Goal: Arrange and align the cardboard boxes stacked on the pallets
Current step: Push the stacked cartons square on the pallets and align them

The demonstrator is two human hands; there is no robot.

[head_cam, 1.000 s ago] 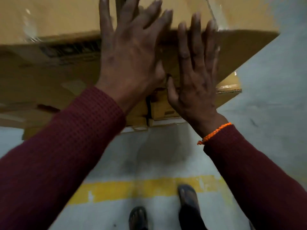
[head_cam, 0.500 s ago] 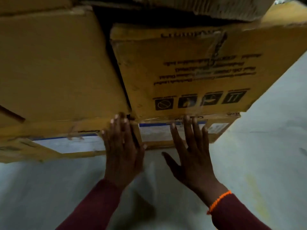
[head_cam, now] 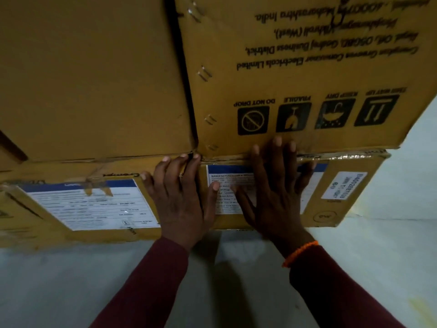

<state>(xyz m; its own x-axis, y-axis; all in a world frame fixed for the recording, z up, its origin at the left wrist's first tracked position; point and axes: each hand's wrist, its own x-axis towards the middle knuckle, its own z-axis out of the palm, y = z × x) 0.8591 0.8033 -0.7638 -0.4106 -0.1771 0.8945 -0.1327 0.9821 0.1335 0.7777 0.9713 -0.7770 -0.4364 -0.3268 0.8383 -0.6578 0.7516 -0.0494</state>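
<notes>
The upper left box (head_cam: 89, 74) runs off the top of the frame, and print on the lower left box (head_cam: 82, 204) is too blurred to read. At centre, the left hand (head_cam: 182, 197) lies flat, fingers straight, over the seam between the lower boxes. The right hand (head_cam: 276, 197), also flat, hides part of the lower right box (head_cam: 343, 204), its fingertips reaching the upper right box (head_cam: 307, 67).

The stacked cardboard boxes (head_cam: 94, 79) stand as a near-solid wall; only a narrow dark gap (head_cam: 188, 91) splits their upper tier. Below the boxes and to their right, bare floor (head_cam: 71, 280) lies open.
</notes>
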